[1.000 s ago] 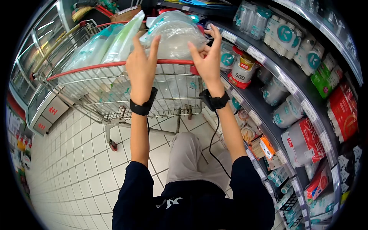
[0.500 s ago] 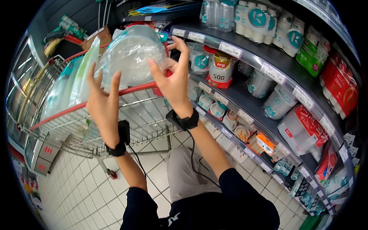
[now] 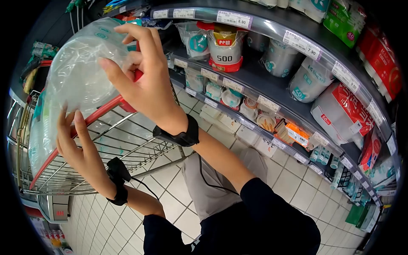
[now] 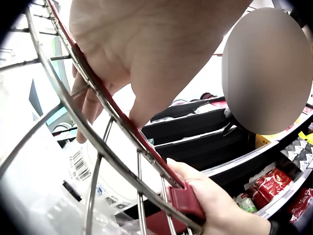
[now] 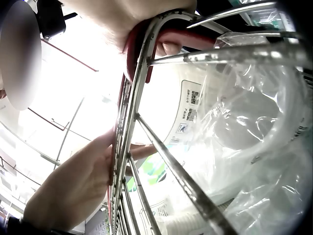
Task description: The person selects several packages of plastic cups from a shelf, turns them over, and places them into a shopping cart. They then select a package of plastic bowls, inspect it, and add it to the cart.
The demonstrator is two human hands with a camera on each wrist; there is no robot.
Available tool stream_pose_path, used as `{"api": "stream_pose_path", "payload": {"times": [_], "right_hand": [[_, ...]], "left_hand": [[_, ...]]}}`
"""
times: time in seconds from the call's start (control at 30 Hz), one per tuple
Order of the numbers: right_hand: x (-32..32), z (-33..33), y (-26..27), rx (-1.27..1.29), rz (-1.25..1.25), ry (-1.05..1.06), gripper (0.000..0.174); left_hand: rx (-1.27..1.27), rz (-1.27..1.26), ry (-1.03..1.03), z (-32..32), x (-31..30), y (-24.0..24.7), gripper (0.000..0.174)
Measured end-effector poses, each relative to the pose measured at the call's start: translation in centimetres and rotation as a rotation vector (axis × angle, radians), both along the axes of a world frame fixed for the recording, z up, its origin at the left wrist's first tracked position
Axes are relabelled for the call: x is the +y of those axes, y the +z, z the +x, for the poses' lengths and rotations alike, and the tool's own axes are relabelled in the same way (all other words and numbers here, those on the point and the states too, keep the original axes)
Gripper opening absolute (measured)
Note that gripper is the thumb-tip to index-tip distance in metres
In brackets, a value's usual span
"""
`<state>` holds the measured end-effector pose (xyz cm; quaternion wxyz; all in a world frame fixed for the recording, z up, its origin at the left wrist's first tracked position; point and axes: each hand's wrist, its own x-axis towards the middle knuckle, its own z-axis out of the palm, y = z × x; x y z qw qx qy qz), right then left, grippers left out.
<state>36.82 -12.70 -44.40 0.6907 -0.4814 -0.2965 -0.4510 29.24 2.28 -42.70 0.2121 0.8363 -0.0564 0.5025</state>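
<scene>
A big clear-wrapped package (image 3: 80, 63) stands in the shopping cart's front part at the left. My left hand (image 3: 78, 148) reaches over the cart's red rim (image 3: 102, 111), its fingers extended against the package's lower side. Above the rim's corner, my right hand (image 3: 146, 80) is at the package's right side, thumb and forefinger spread and the other fingers bent. In the left wrist view, fingers of my left hand (image 4: 137, 54) hang inside the wire. The right wrist view shows the package's white label (image 5: 188, 105) behind the wires; whether the right fingertips touch it, I cannot tell.
Shelves curve along the right, with a red-and-gold package marked 500 (image 3: 225, 46), grey cup packs (image 3: 312, 80) and a red-and-clear pack (image 3: 344, 112). The price-tag edge (image 3: 233, 19) runs close to the right hand. Tiled floor (image 3: 170, 187) lies below.
Cart, package and both hands have shifted left in the head view and look larger. The left hand is now lower than the right, and the shelves fill more of the middle.
</scene>
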Motion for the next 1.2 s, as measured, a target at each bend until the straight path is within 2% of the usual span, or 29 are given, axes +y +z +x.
{"api": "stream_pose_path", "payload": {"times": [0.07, 0.1, 0.2, 0.47, 0.53, 0.6, 0.63, 0.73, 0.87, 0.93, 1.0, 1.13, 1.2], "right_hand": [[0.1, 0.1, -0.1, -0.030, 0.001, 0.018, 0.036], [0.1, 0.0, 0.0, -0.041, 0.011, -0.043, 0.030], [0.3, 0.7, -0.3, -0.138, -0.010, -0.062, 0.031], [1.2, 0.6, -0.7, -0.098, 0.005, -0.065, 0.034], [0.9, 0.1, -0.9, -0.078, 0.010, 0.006, 0.036], [0.0, -0.3, -1.3, 0.006, -0.056, 0.227, 0.039], [-0.1, -0.3, -1.6, 0.004, -0.048, 0.225, 0.039], [-0.7, 0.0, -3.9, -0.171, -0.064, 0.049, 0.044], [-4.5, 1.8, -9.6, 0.084, -0.055, 0.088, 0.045], [-7.1, 3.8, -12.5, 0.258, -0.165, -0.149, 0.044], [-9.4, 5.5, -15.0, 0.360, -0.170, -0.274, 0.047], [-14.5, 8.8, -19.3, 0.447, -0.154, -0.353, 0.052], [-16.6, 10.1, -20.5, 0.514, -0.088, -0.462, 0.060]], "left_hand": [[-0.029, 0.021, 0.012, 0.2, 0.2, -0.6, 0.024], [-0.065, 0.042, 0.026, 0.3, 0.3, -0.9, 0.022], [-0.016, 0.046, 0.060, 0.3, 0.6, -1.1, 0.024], [0.052, 0.058, 0.074, 0.0, 1.7, -1.6, 0.026], [0.055, 0.047, 0.060, 0.0, 1.5, -1.5, 0.026], [0.059, 0.048, 0.053, 0.1, 1.5, -1.5, 0.026], [0.045, 0.040, 0.037, 0.1, 1.3, -1.5, 0.025], [0.046, 0.054, 0.035, 0.0, 1.6, -1.5, 0.023], [0.031, 0.052, 0.042, 0.1, 1.7, -1.9, 0.028], [0.027, 0.044, 0.041, 0.2, 1.6, -2.0, 0.028], [0.005, 0.051, 0.043, 0.4, 1.9, -2.1, 0.029], [0.006, 0.008, 0.030, 0.5, 2.4, -2.2, 0.025], [-0.004, 0.005, 0.042, 0.6, 1.9, -2.3, 0.028]]}}
